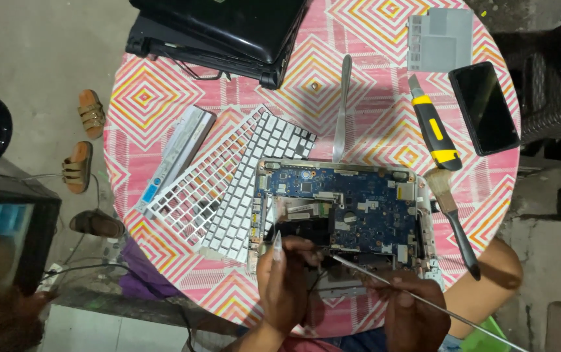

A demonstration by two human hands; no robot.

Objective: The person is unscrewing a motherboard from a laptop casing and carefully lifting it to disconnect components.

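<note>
**Hands at the opened laptop**

Both hands work at the near edge of the blue laptop circuit board point(352, 208). Left hand point(285, 283) pinches a small pale tool; right hand point(411, 313) grips a long thin metal rod point(424, 305). Right of the board lies a black-handled brush point(453, 218).

An opened laptop base with blue circuit board point(349, 208) lies on the round pink patterned tabletop point(156, 98). Left hand point(285, 277) rests on the base's near edge. Right hand point(411, 306) grips a thin metal rod point(384, 279) angled onto it. White keyboard point(254, 186) lies just left of the base; yellow-black utility knife point(433, 127) lies beyond it, to the right.
</note>
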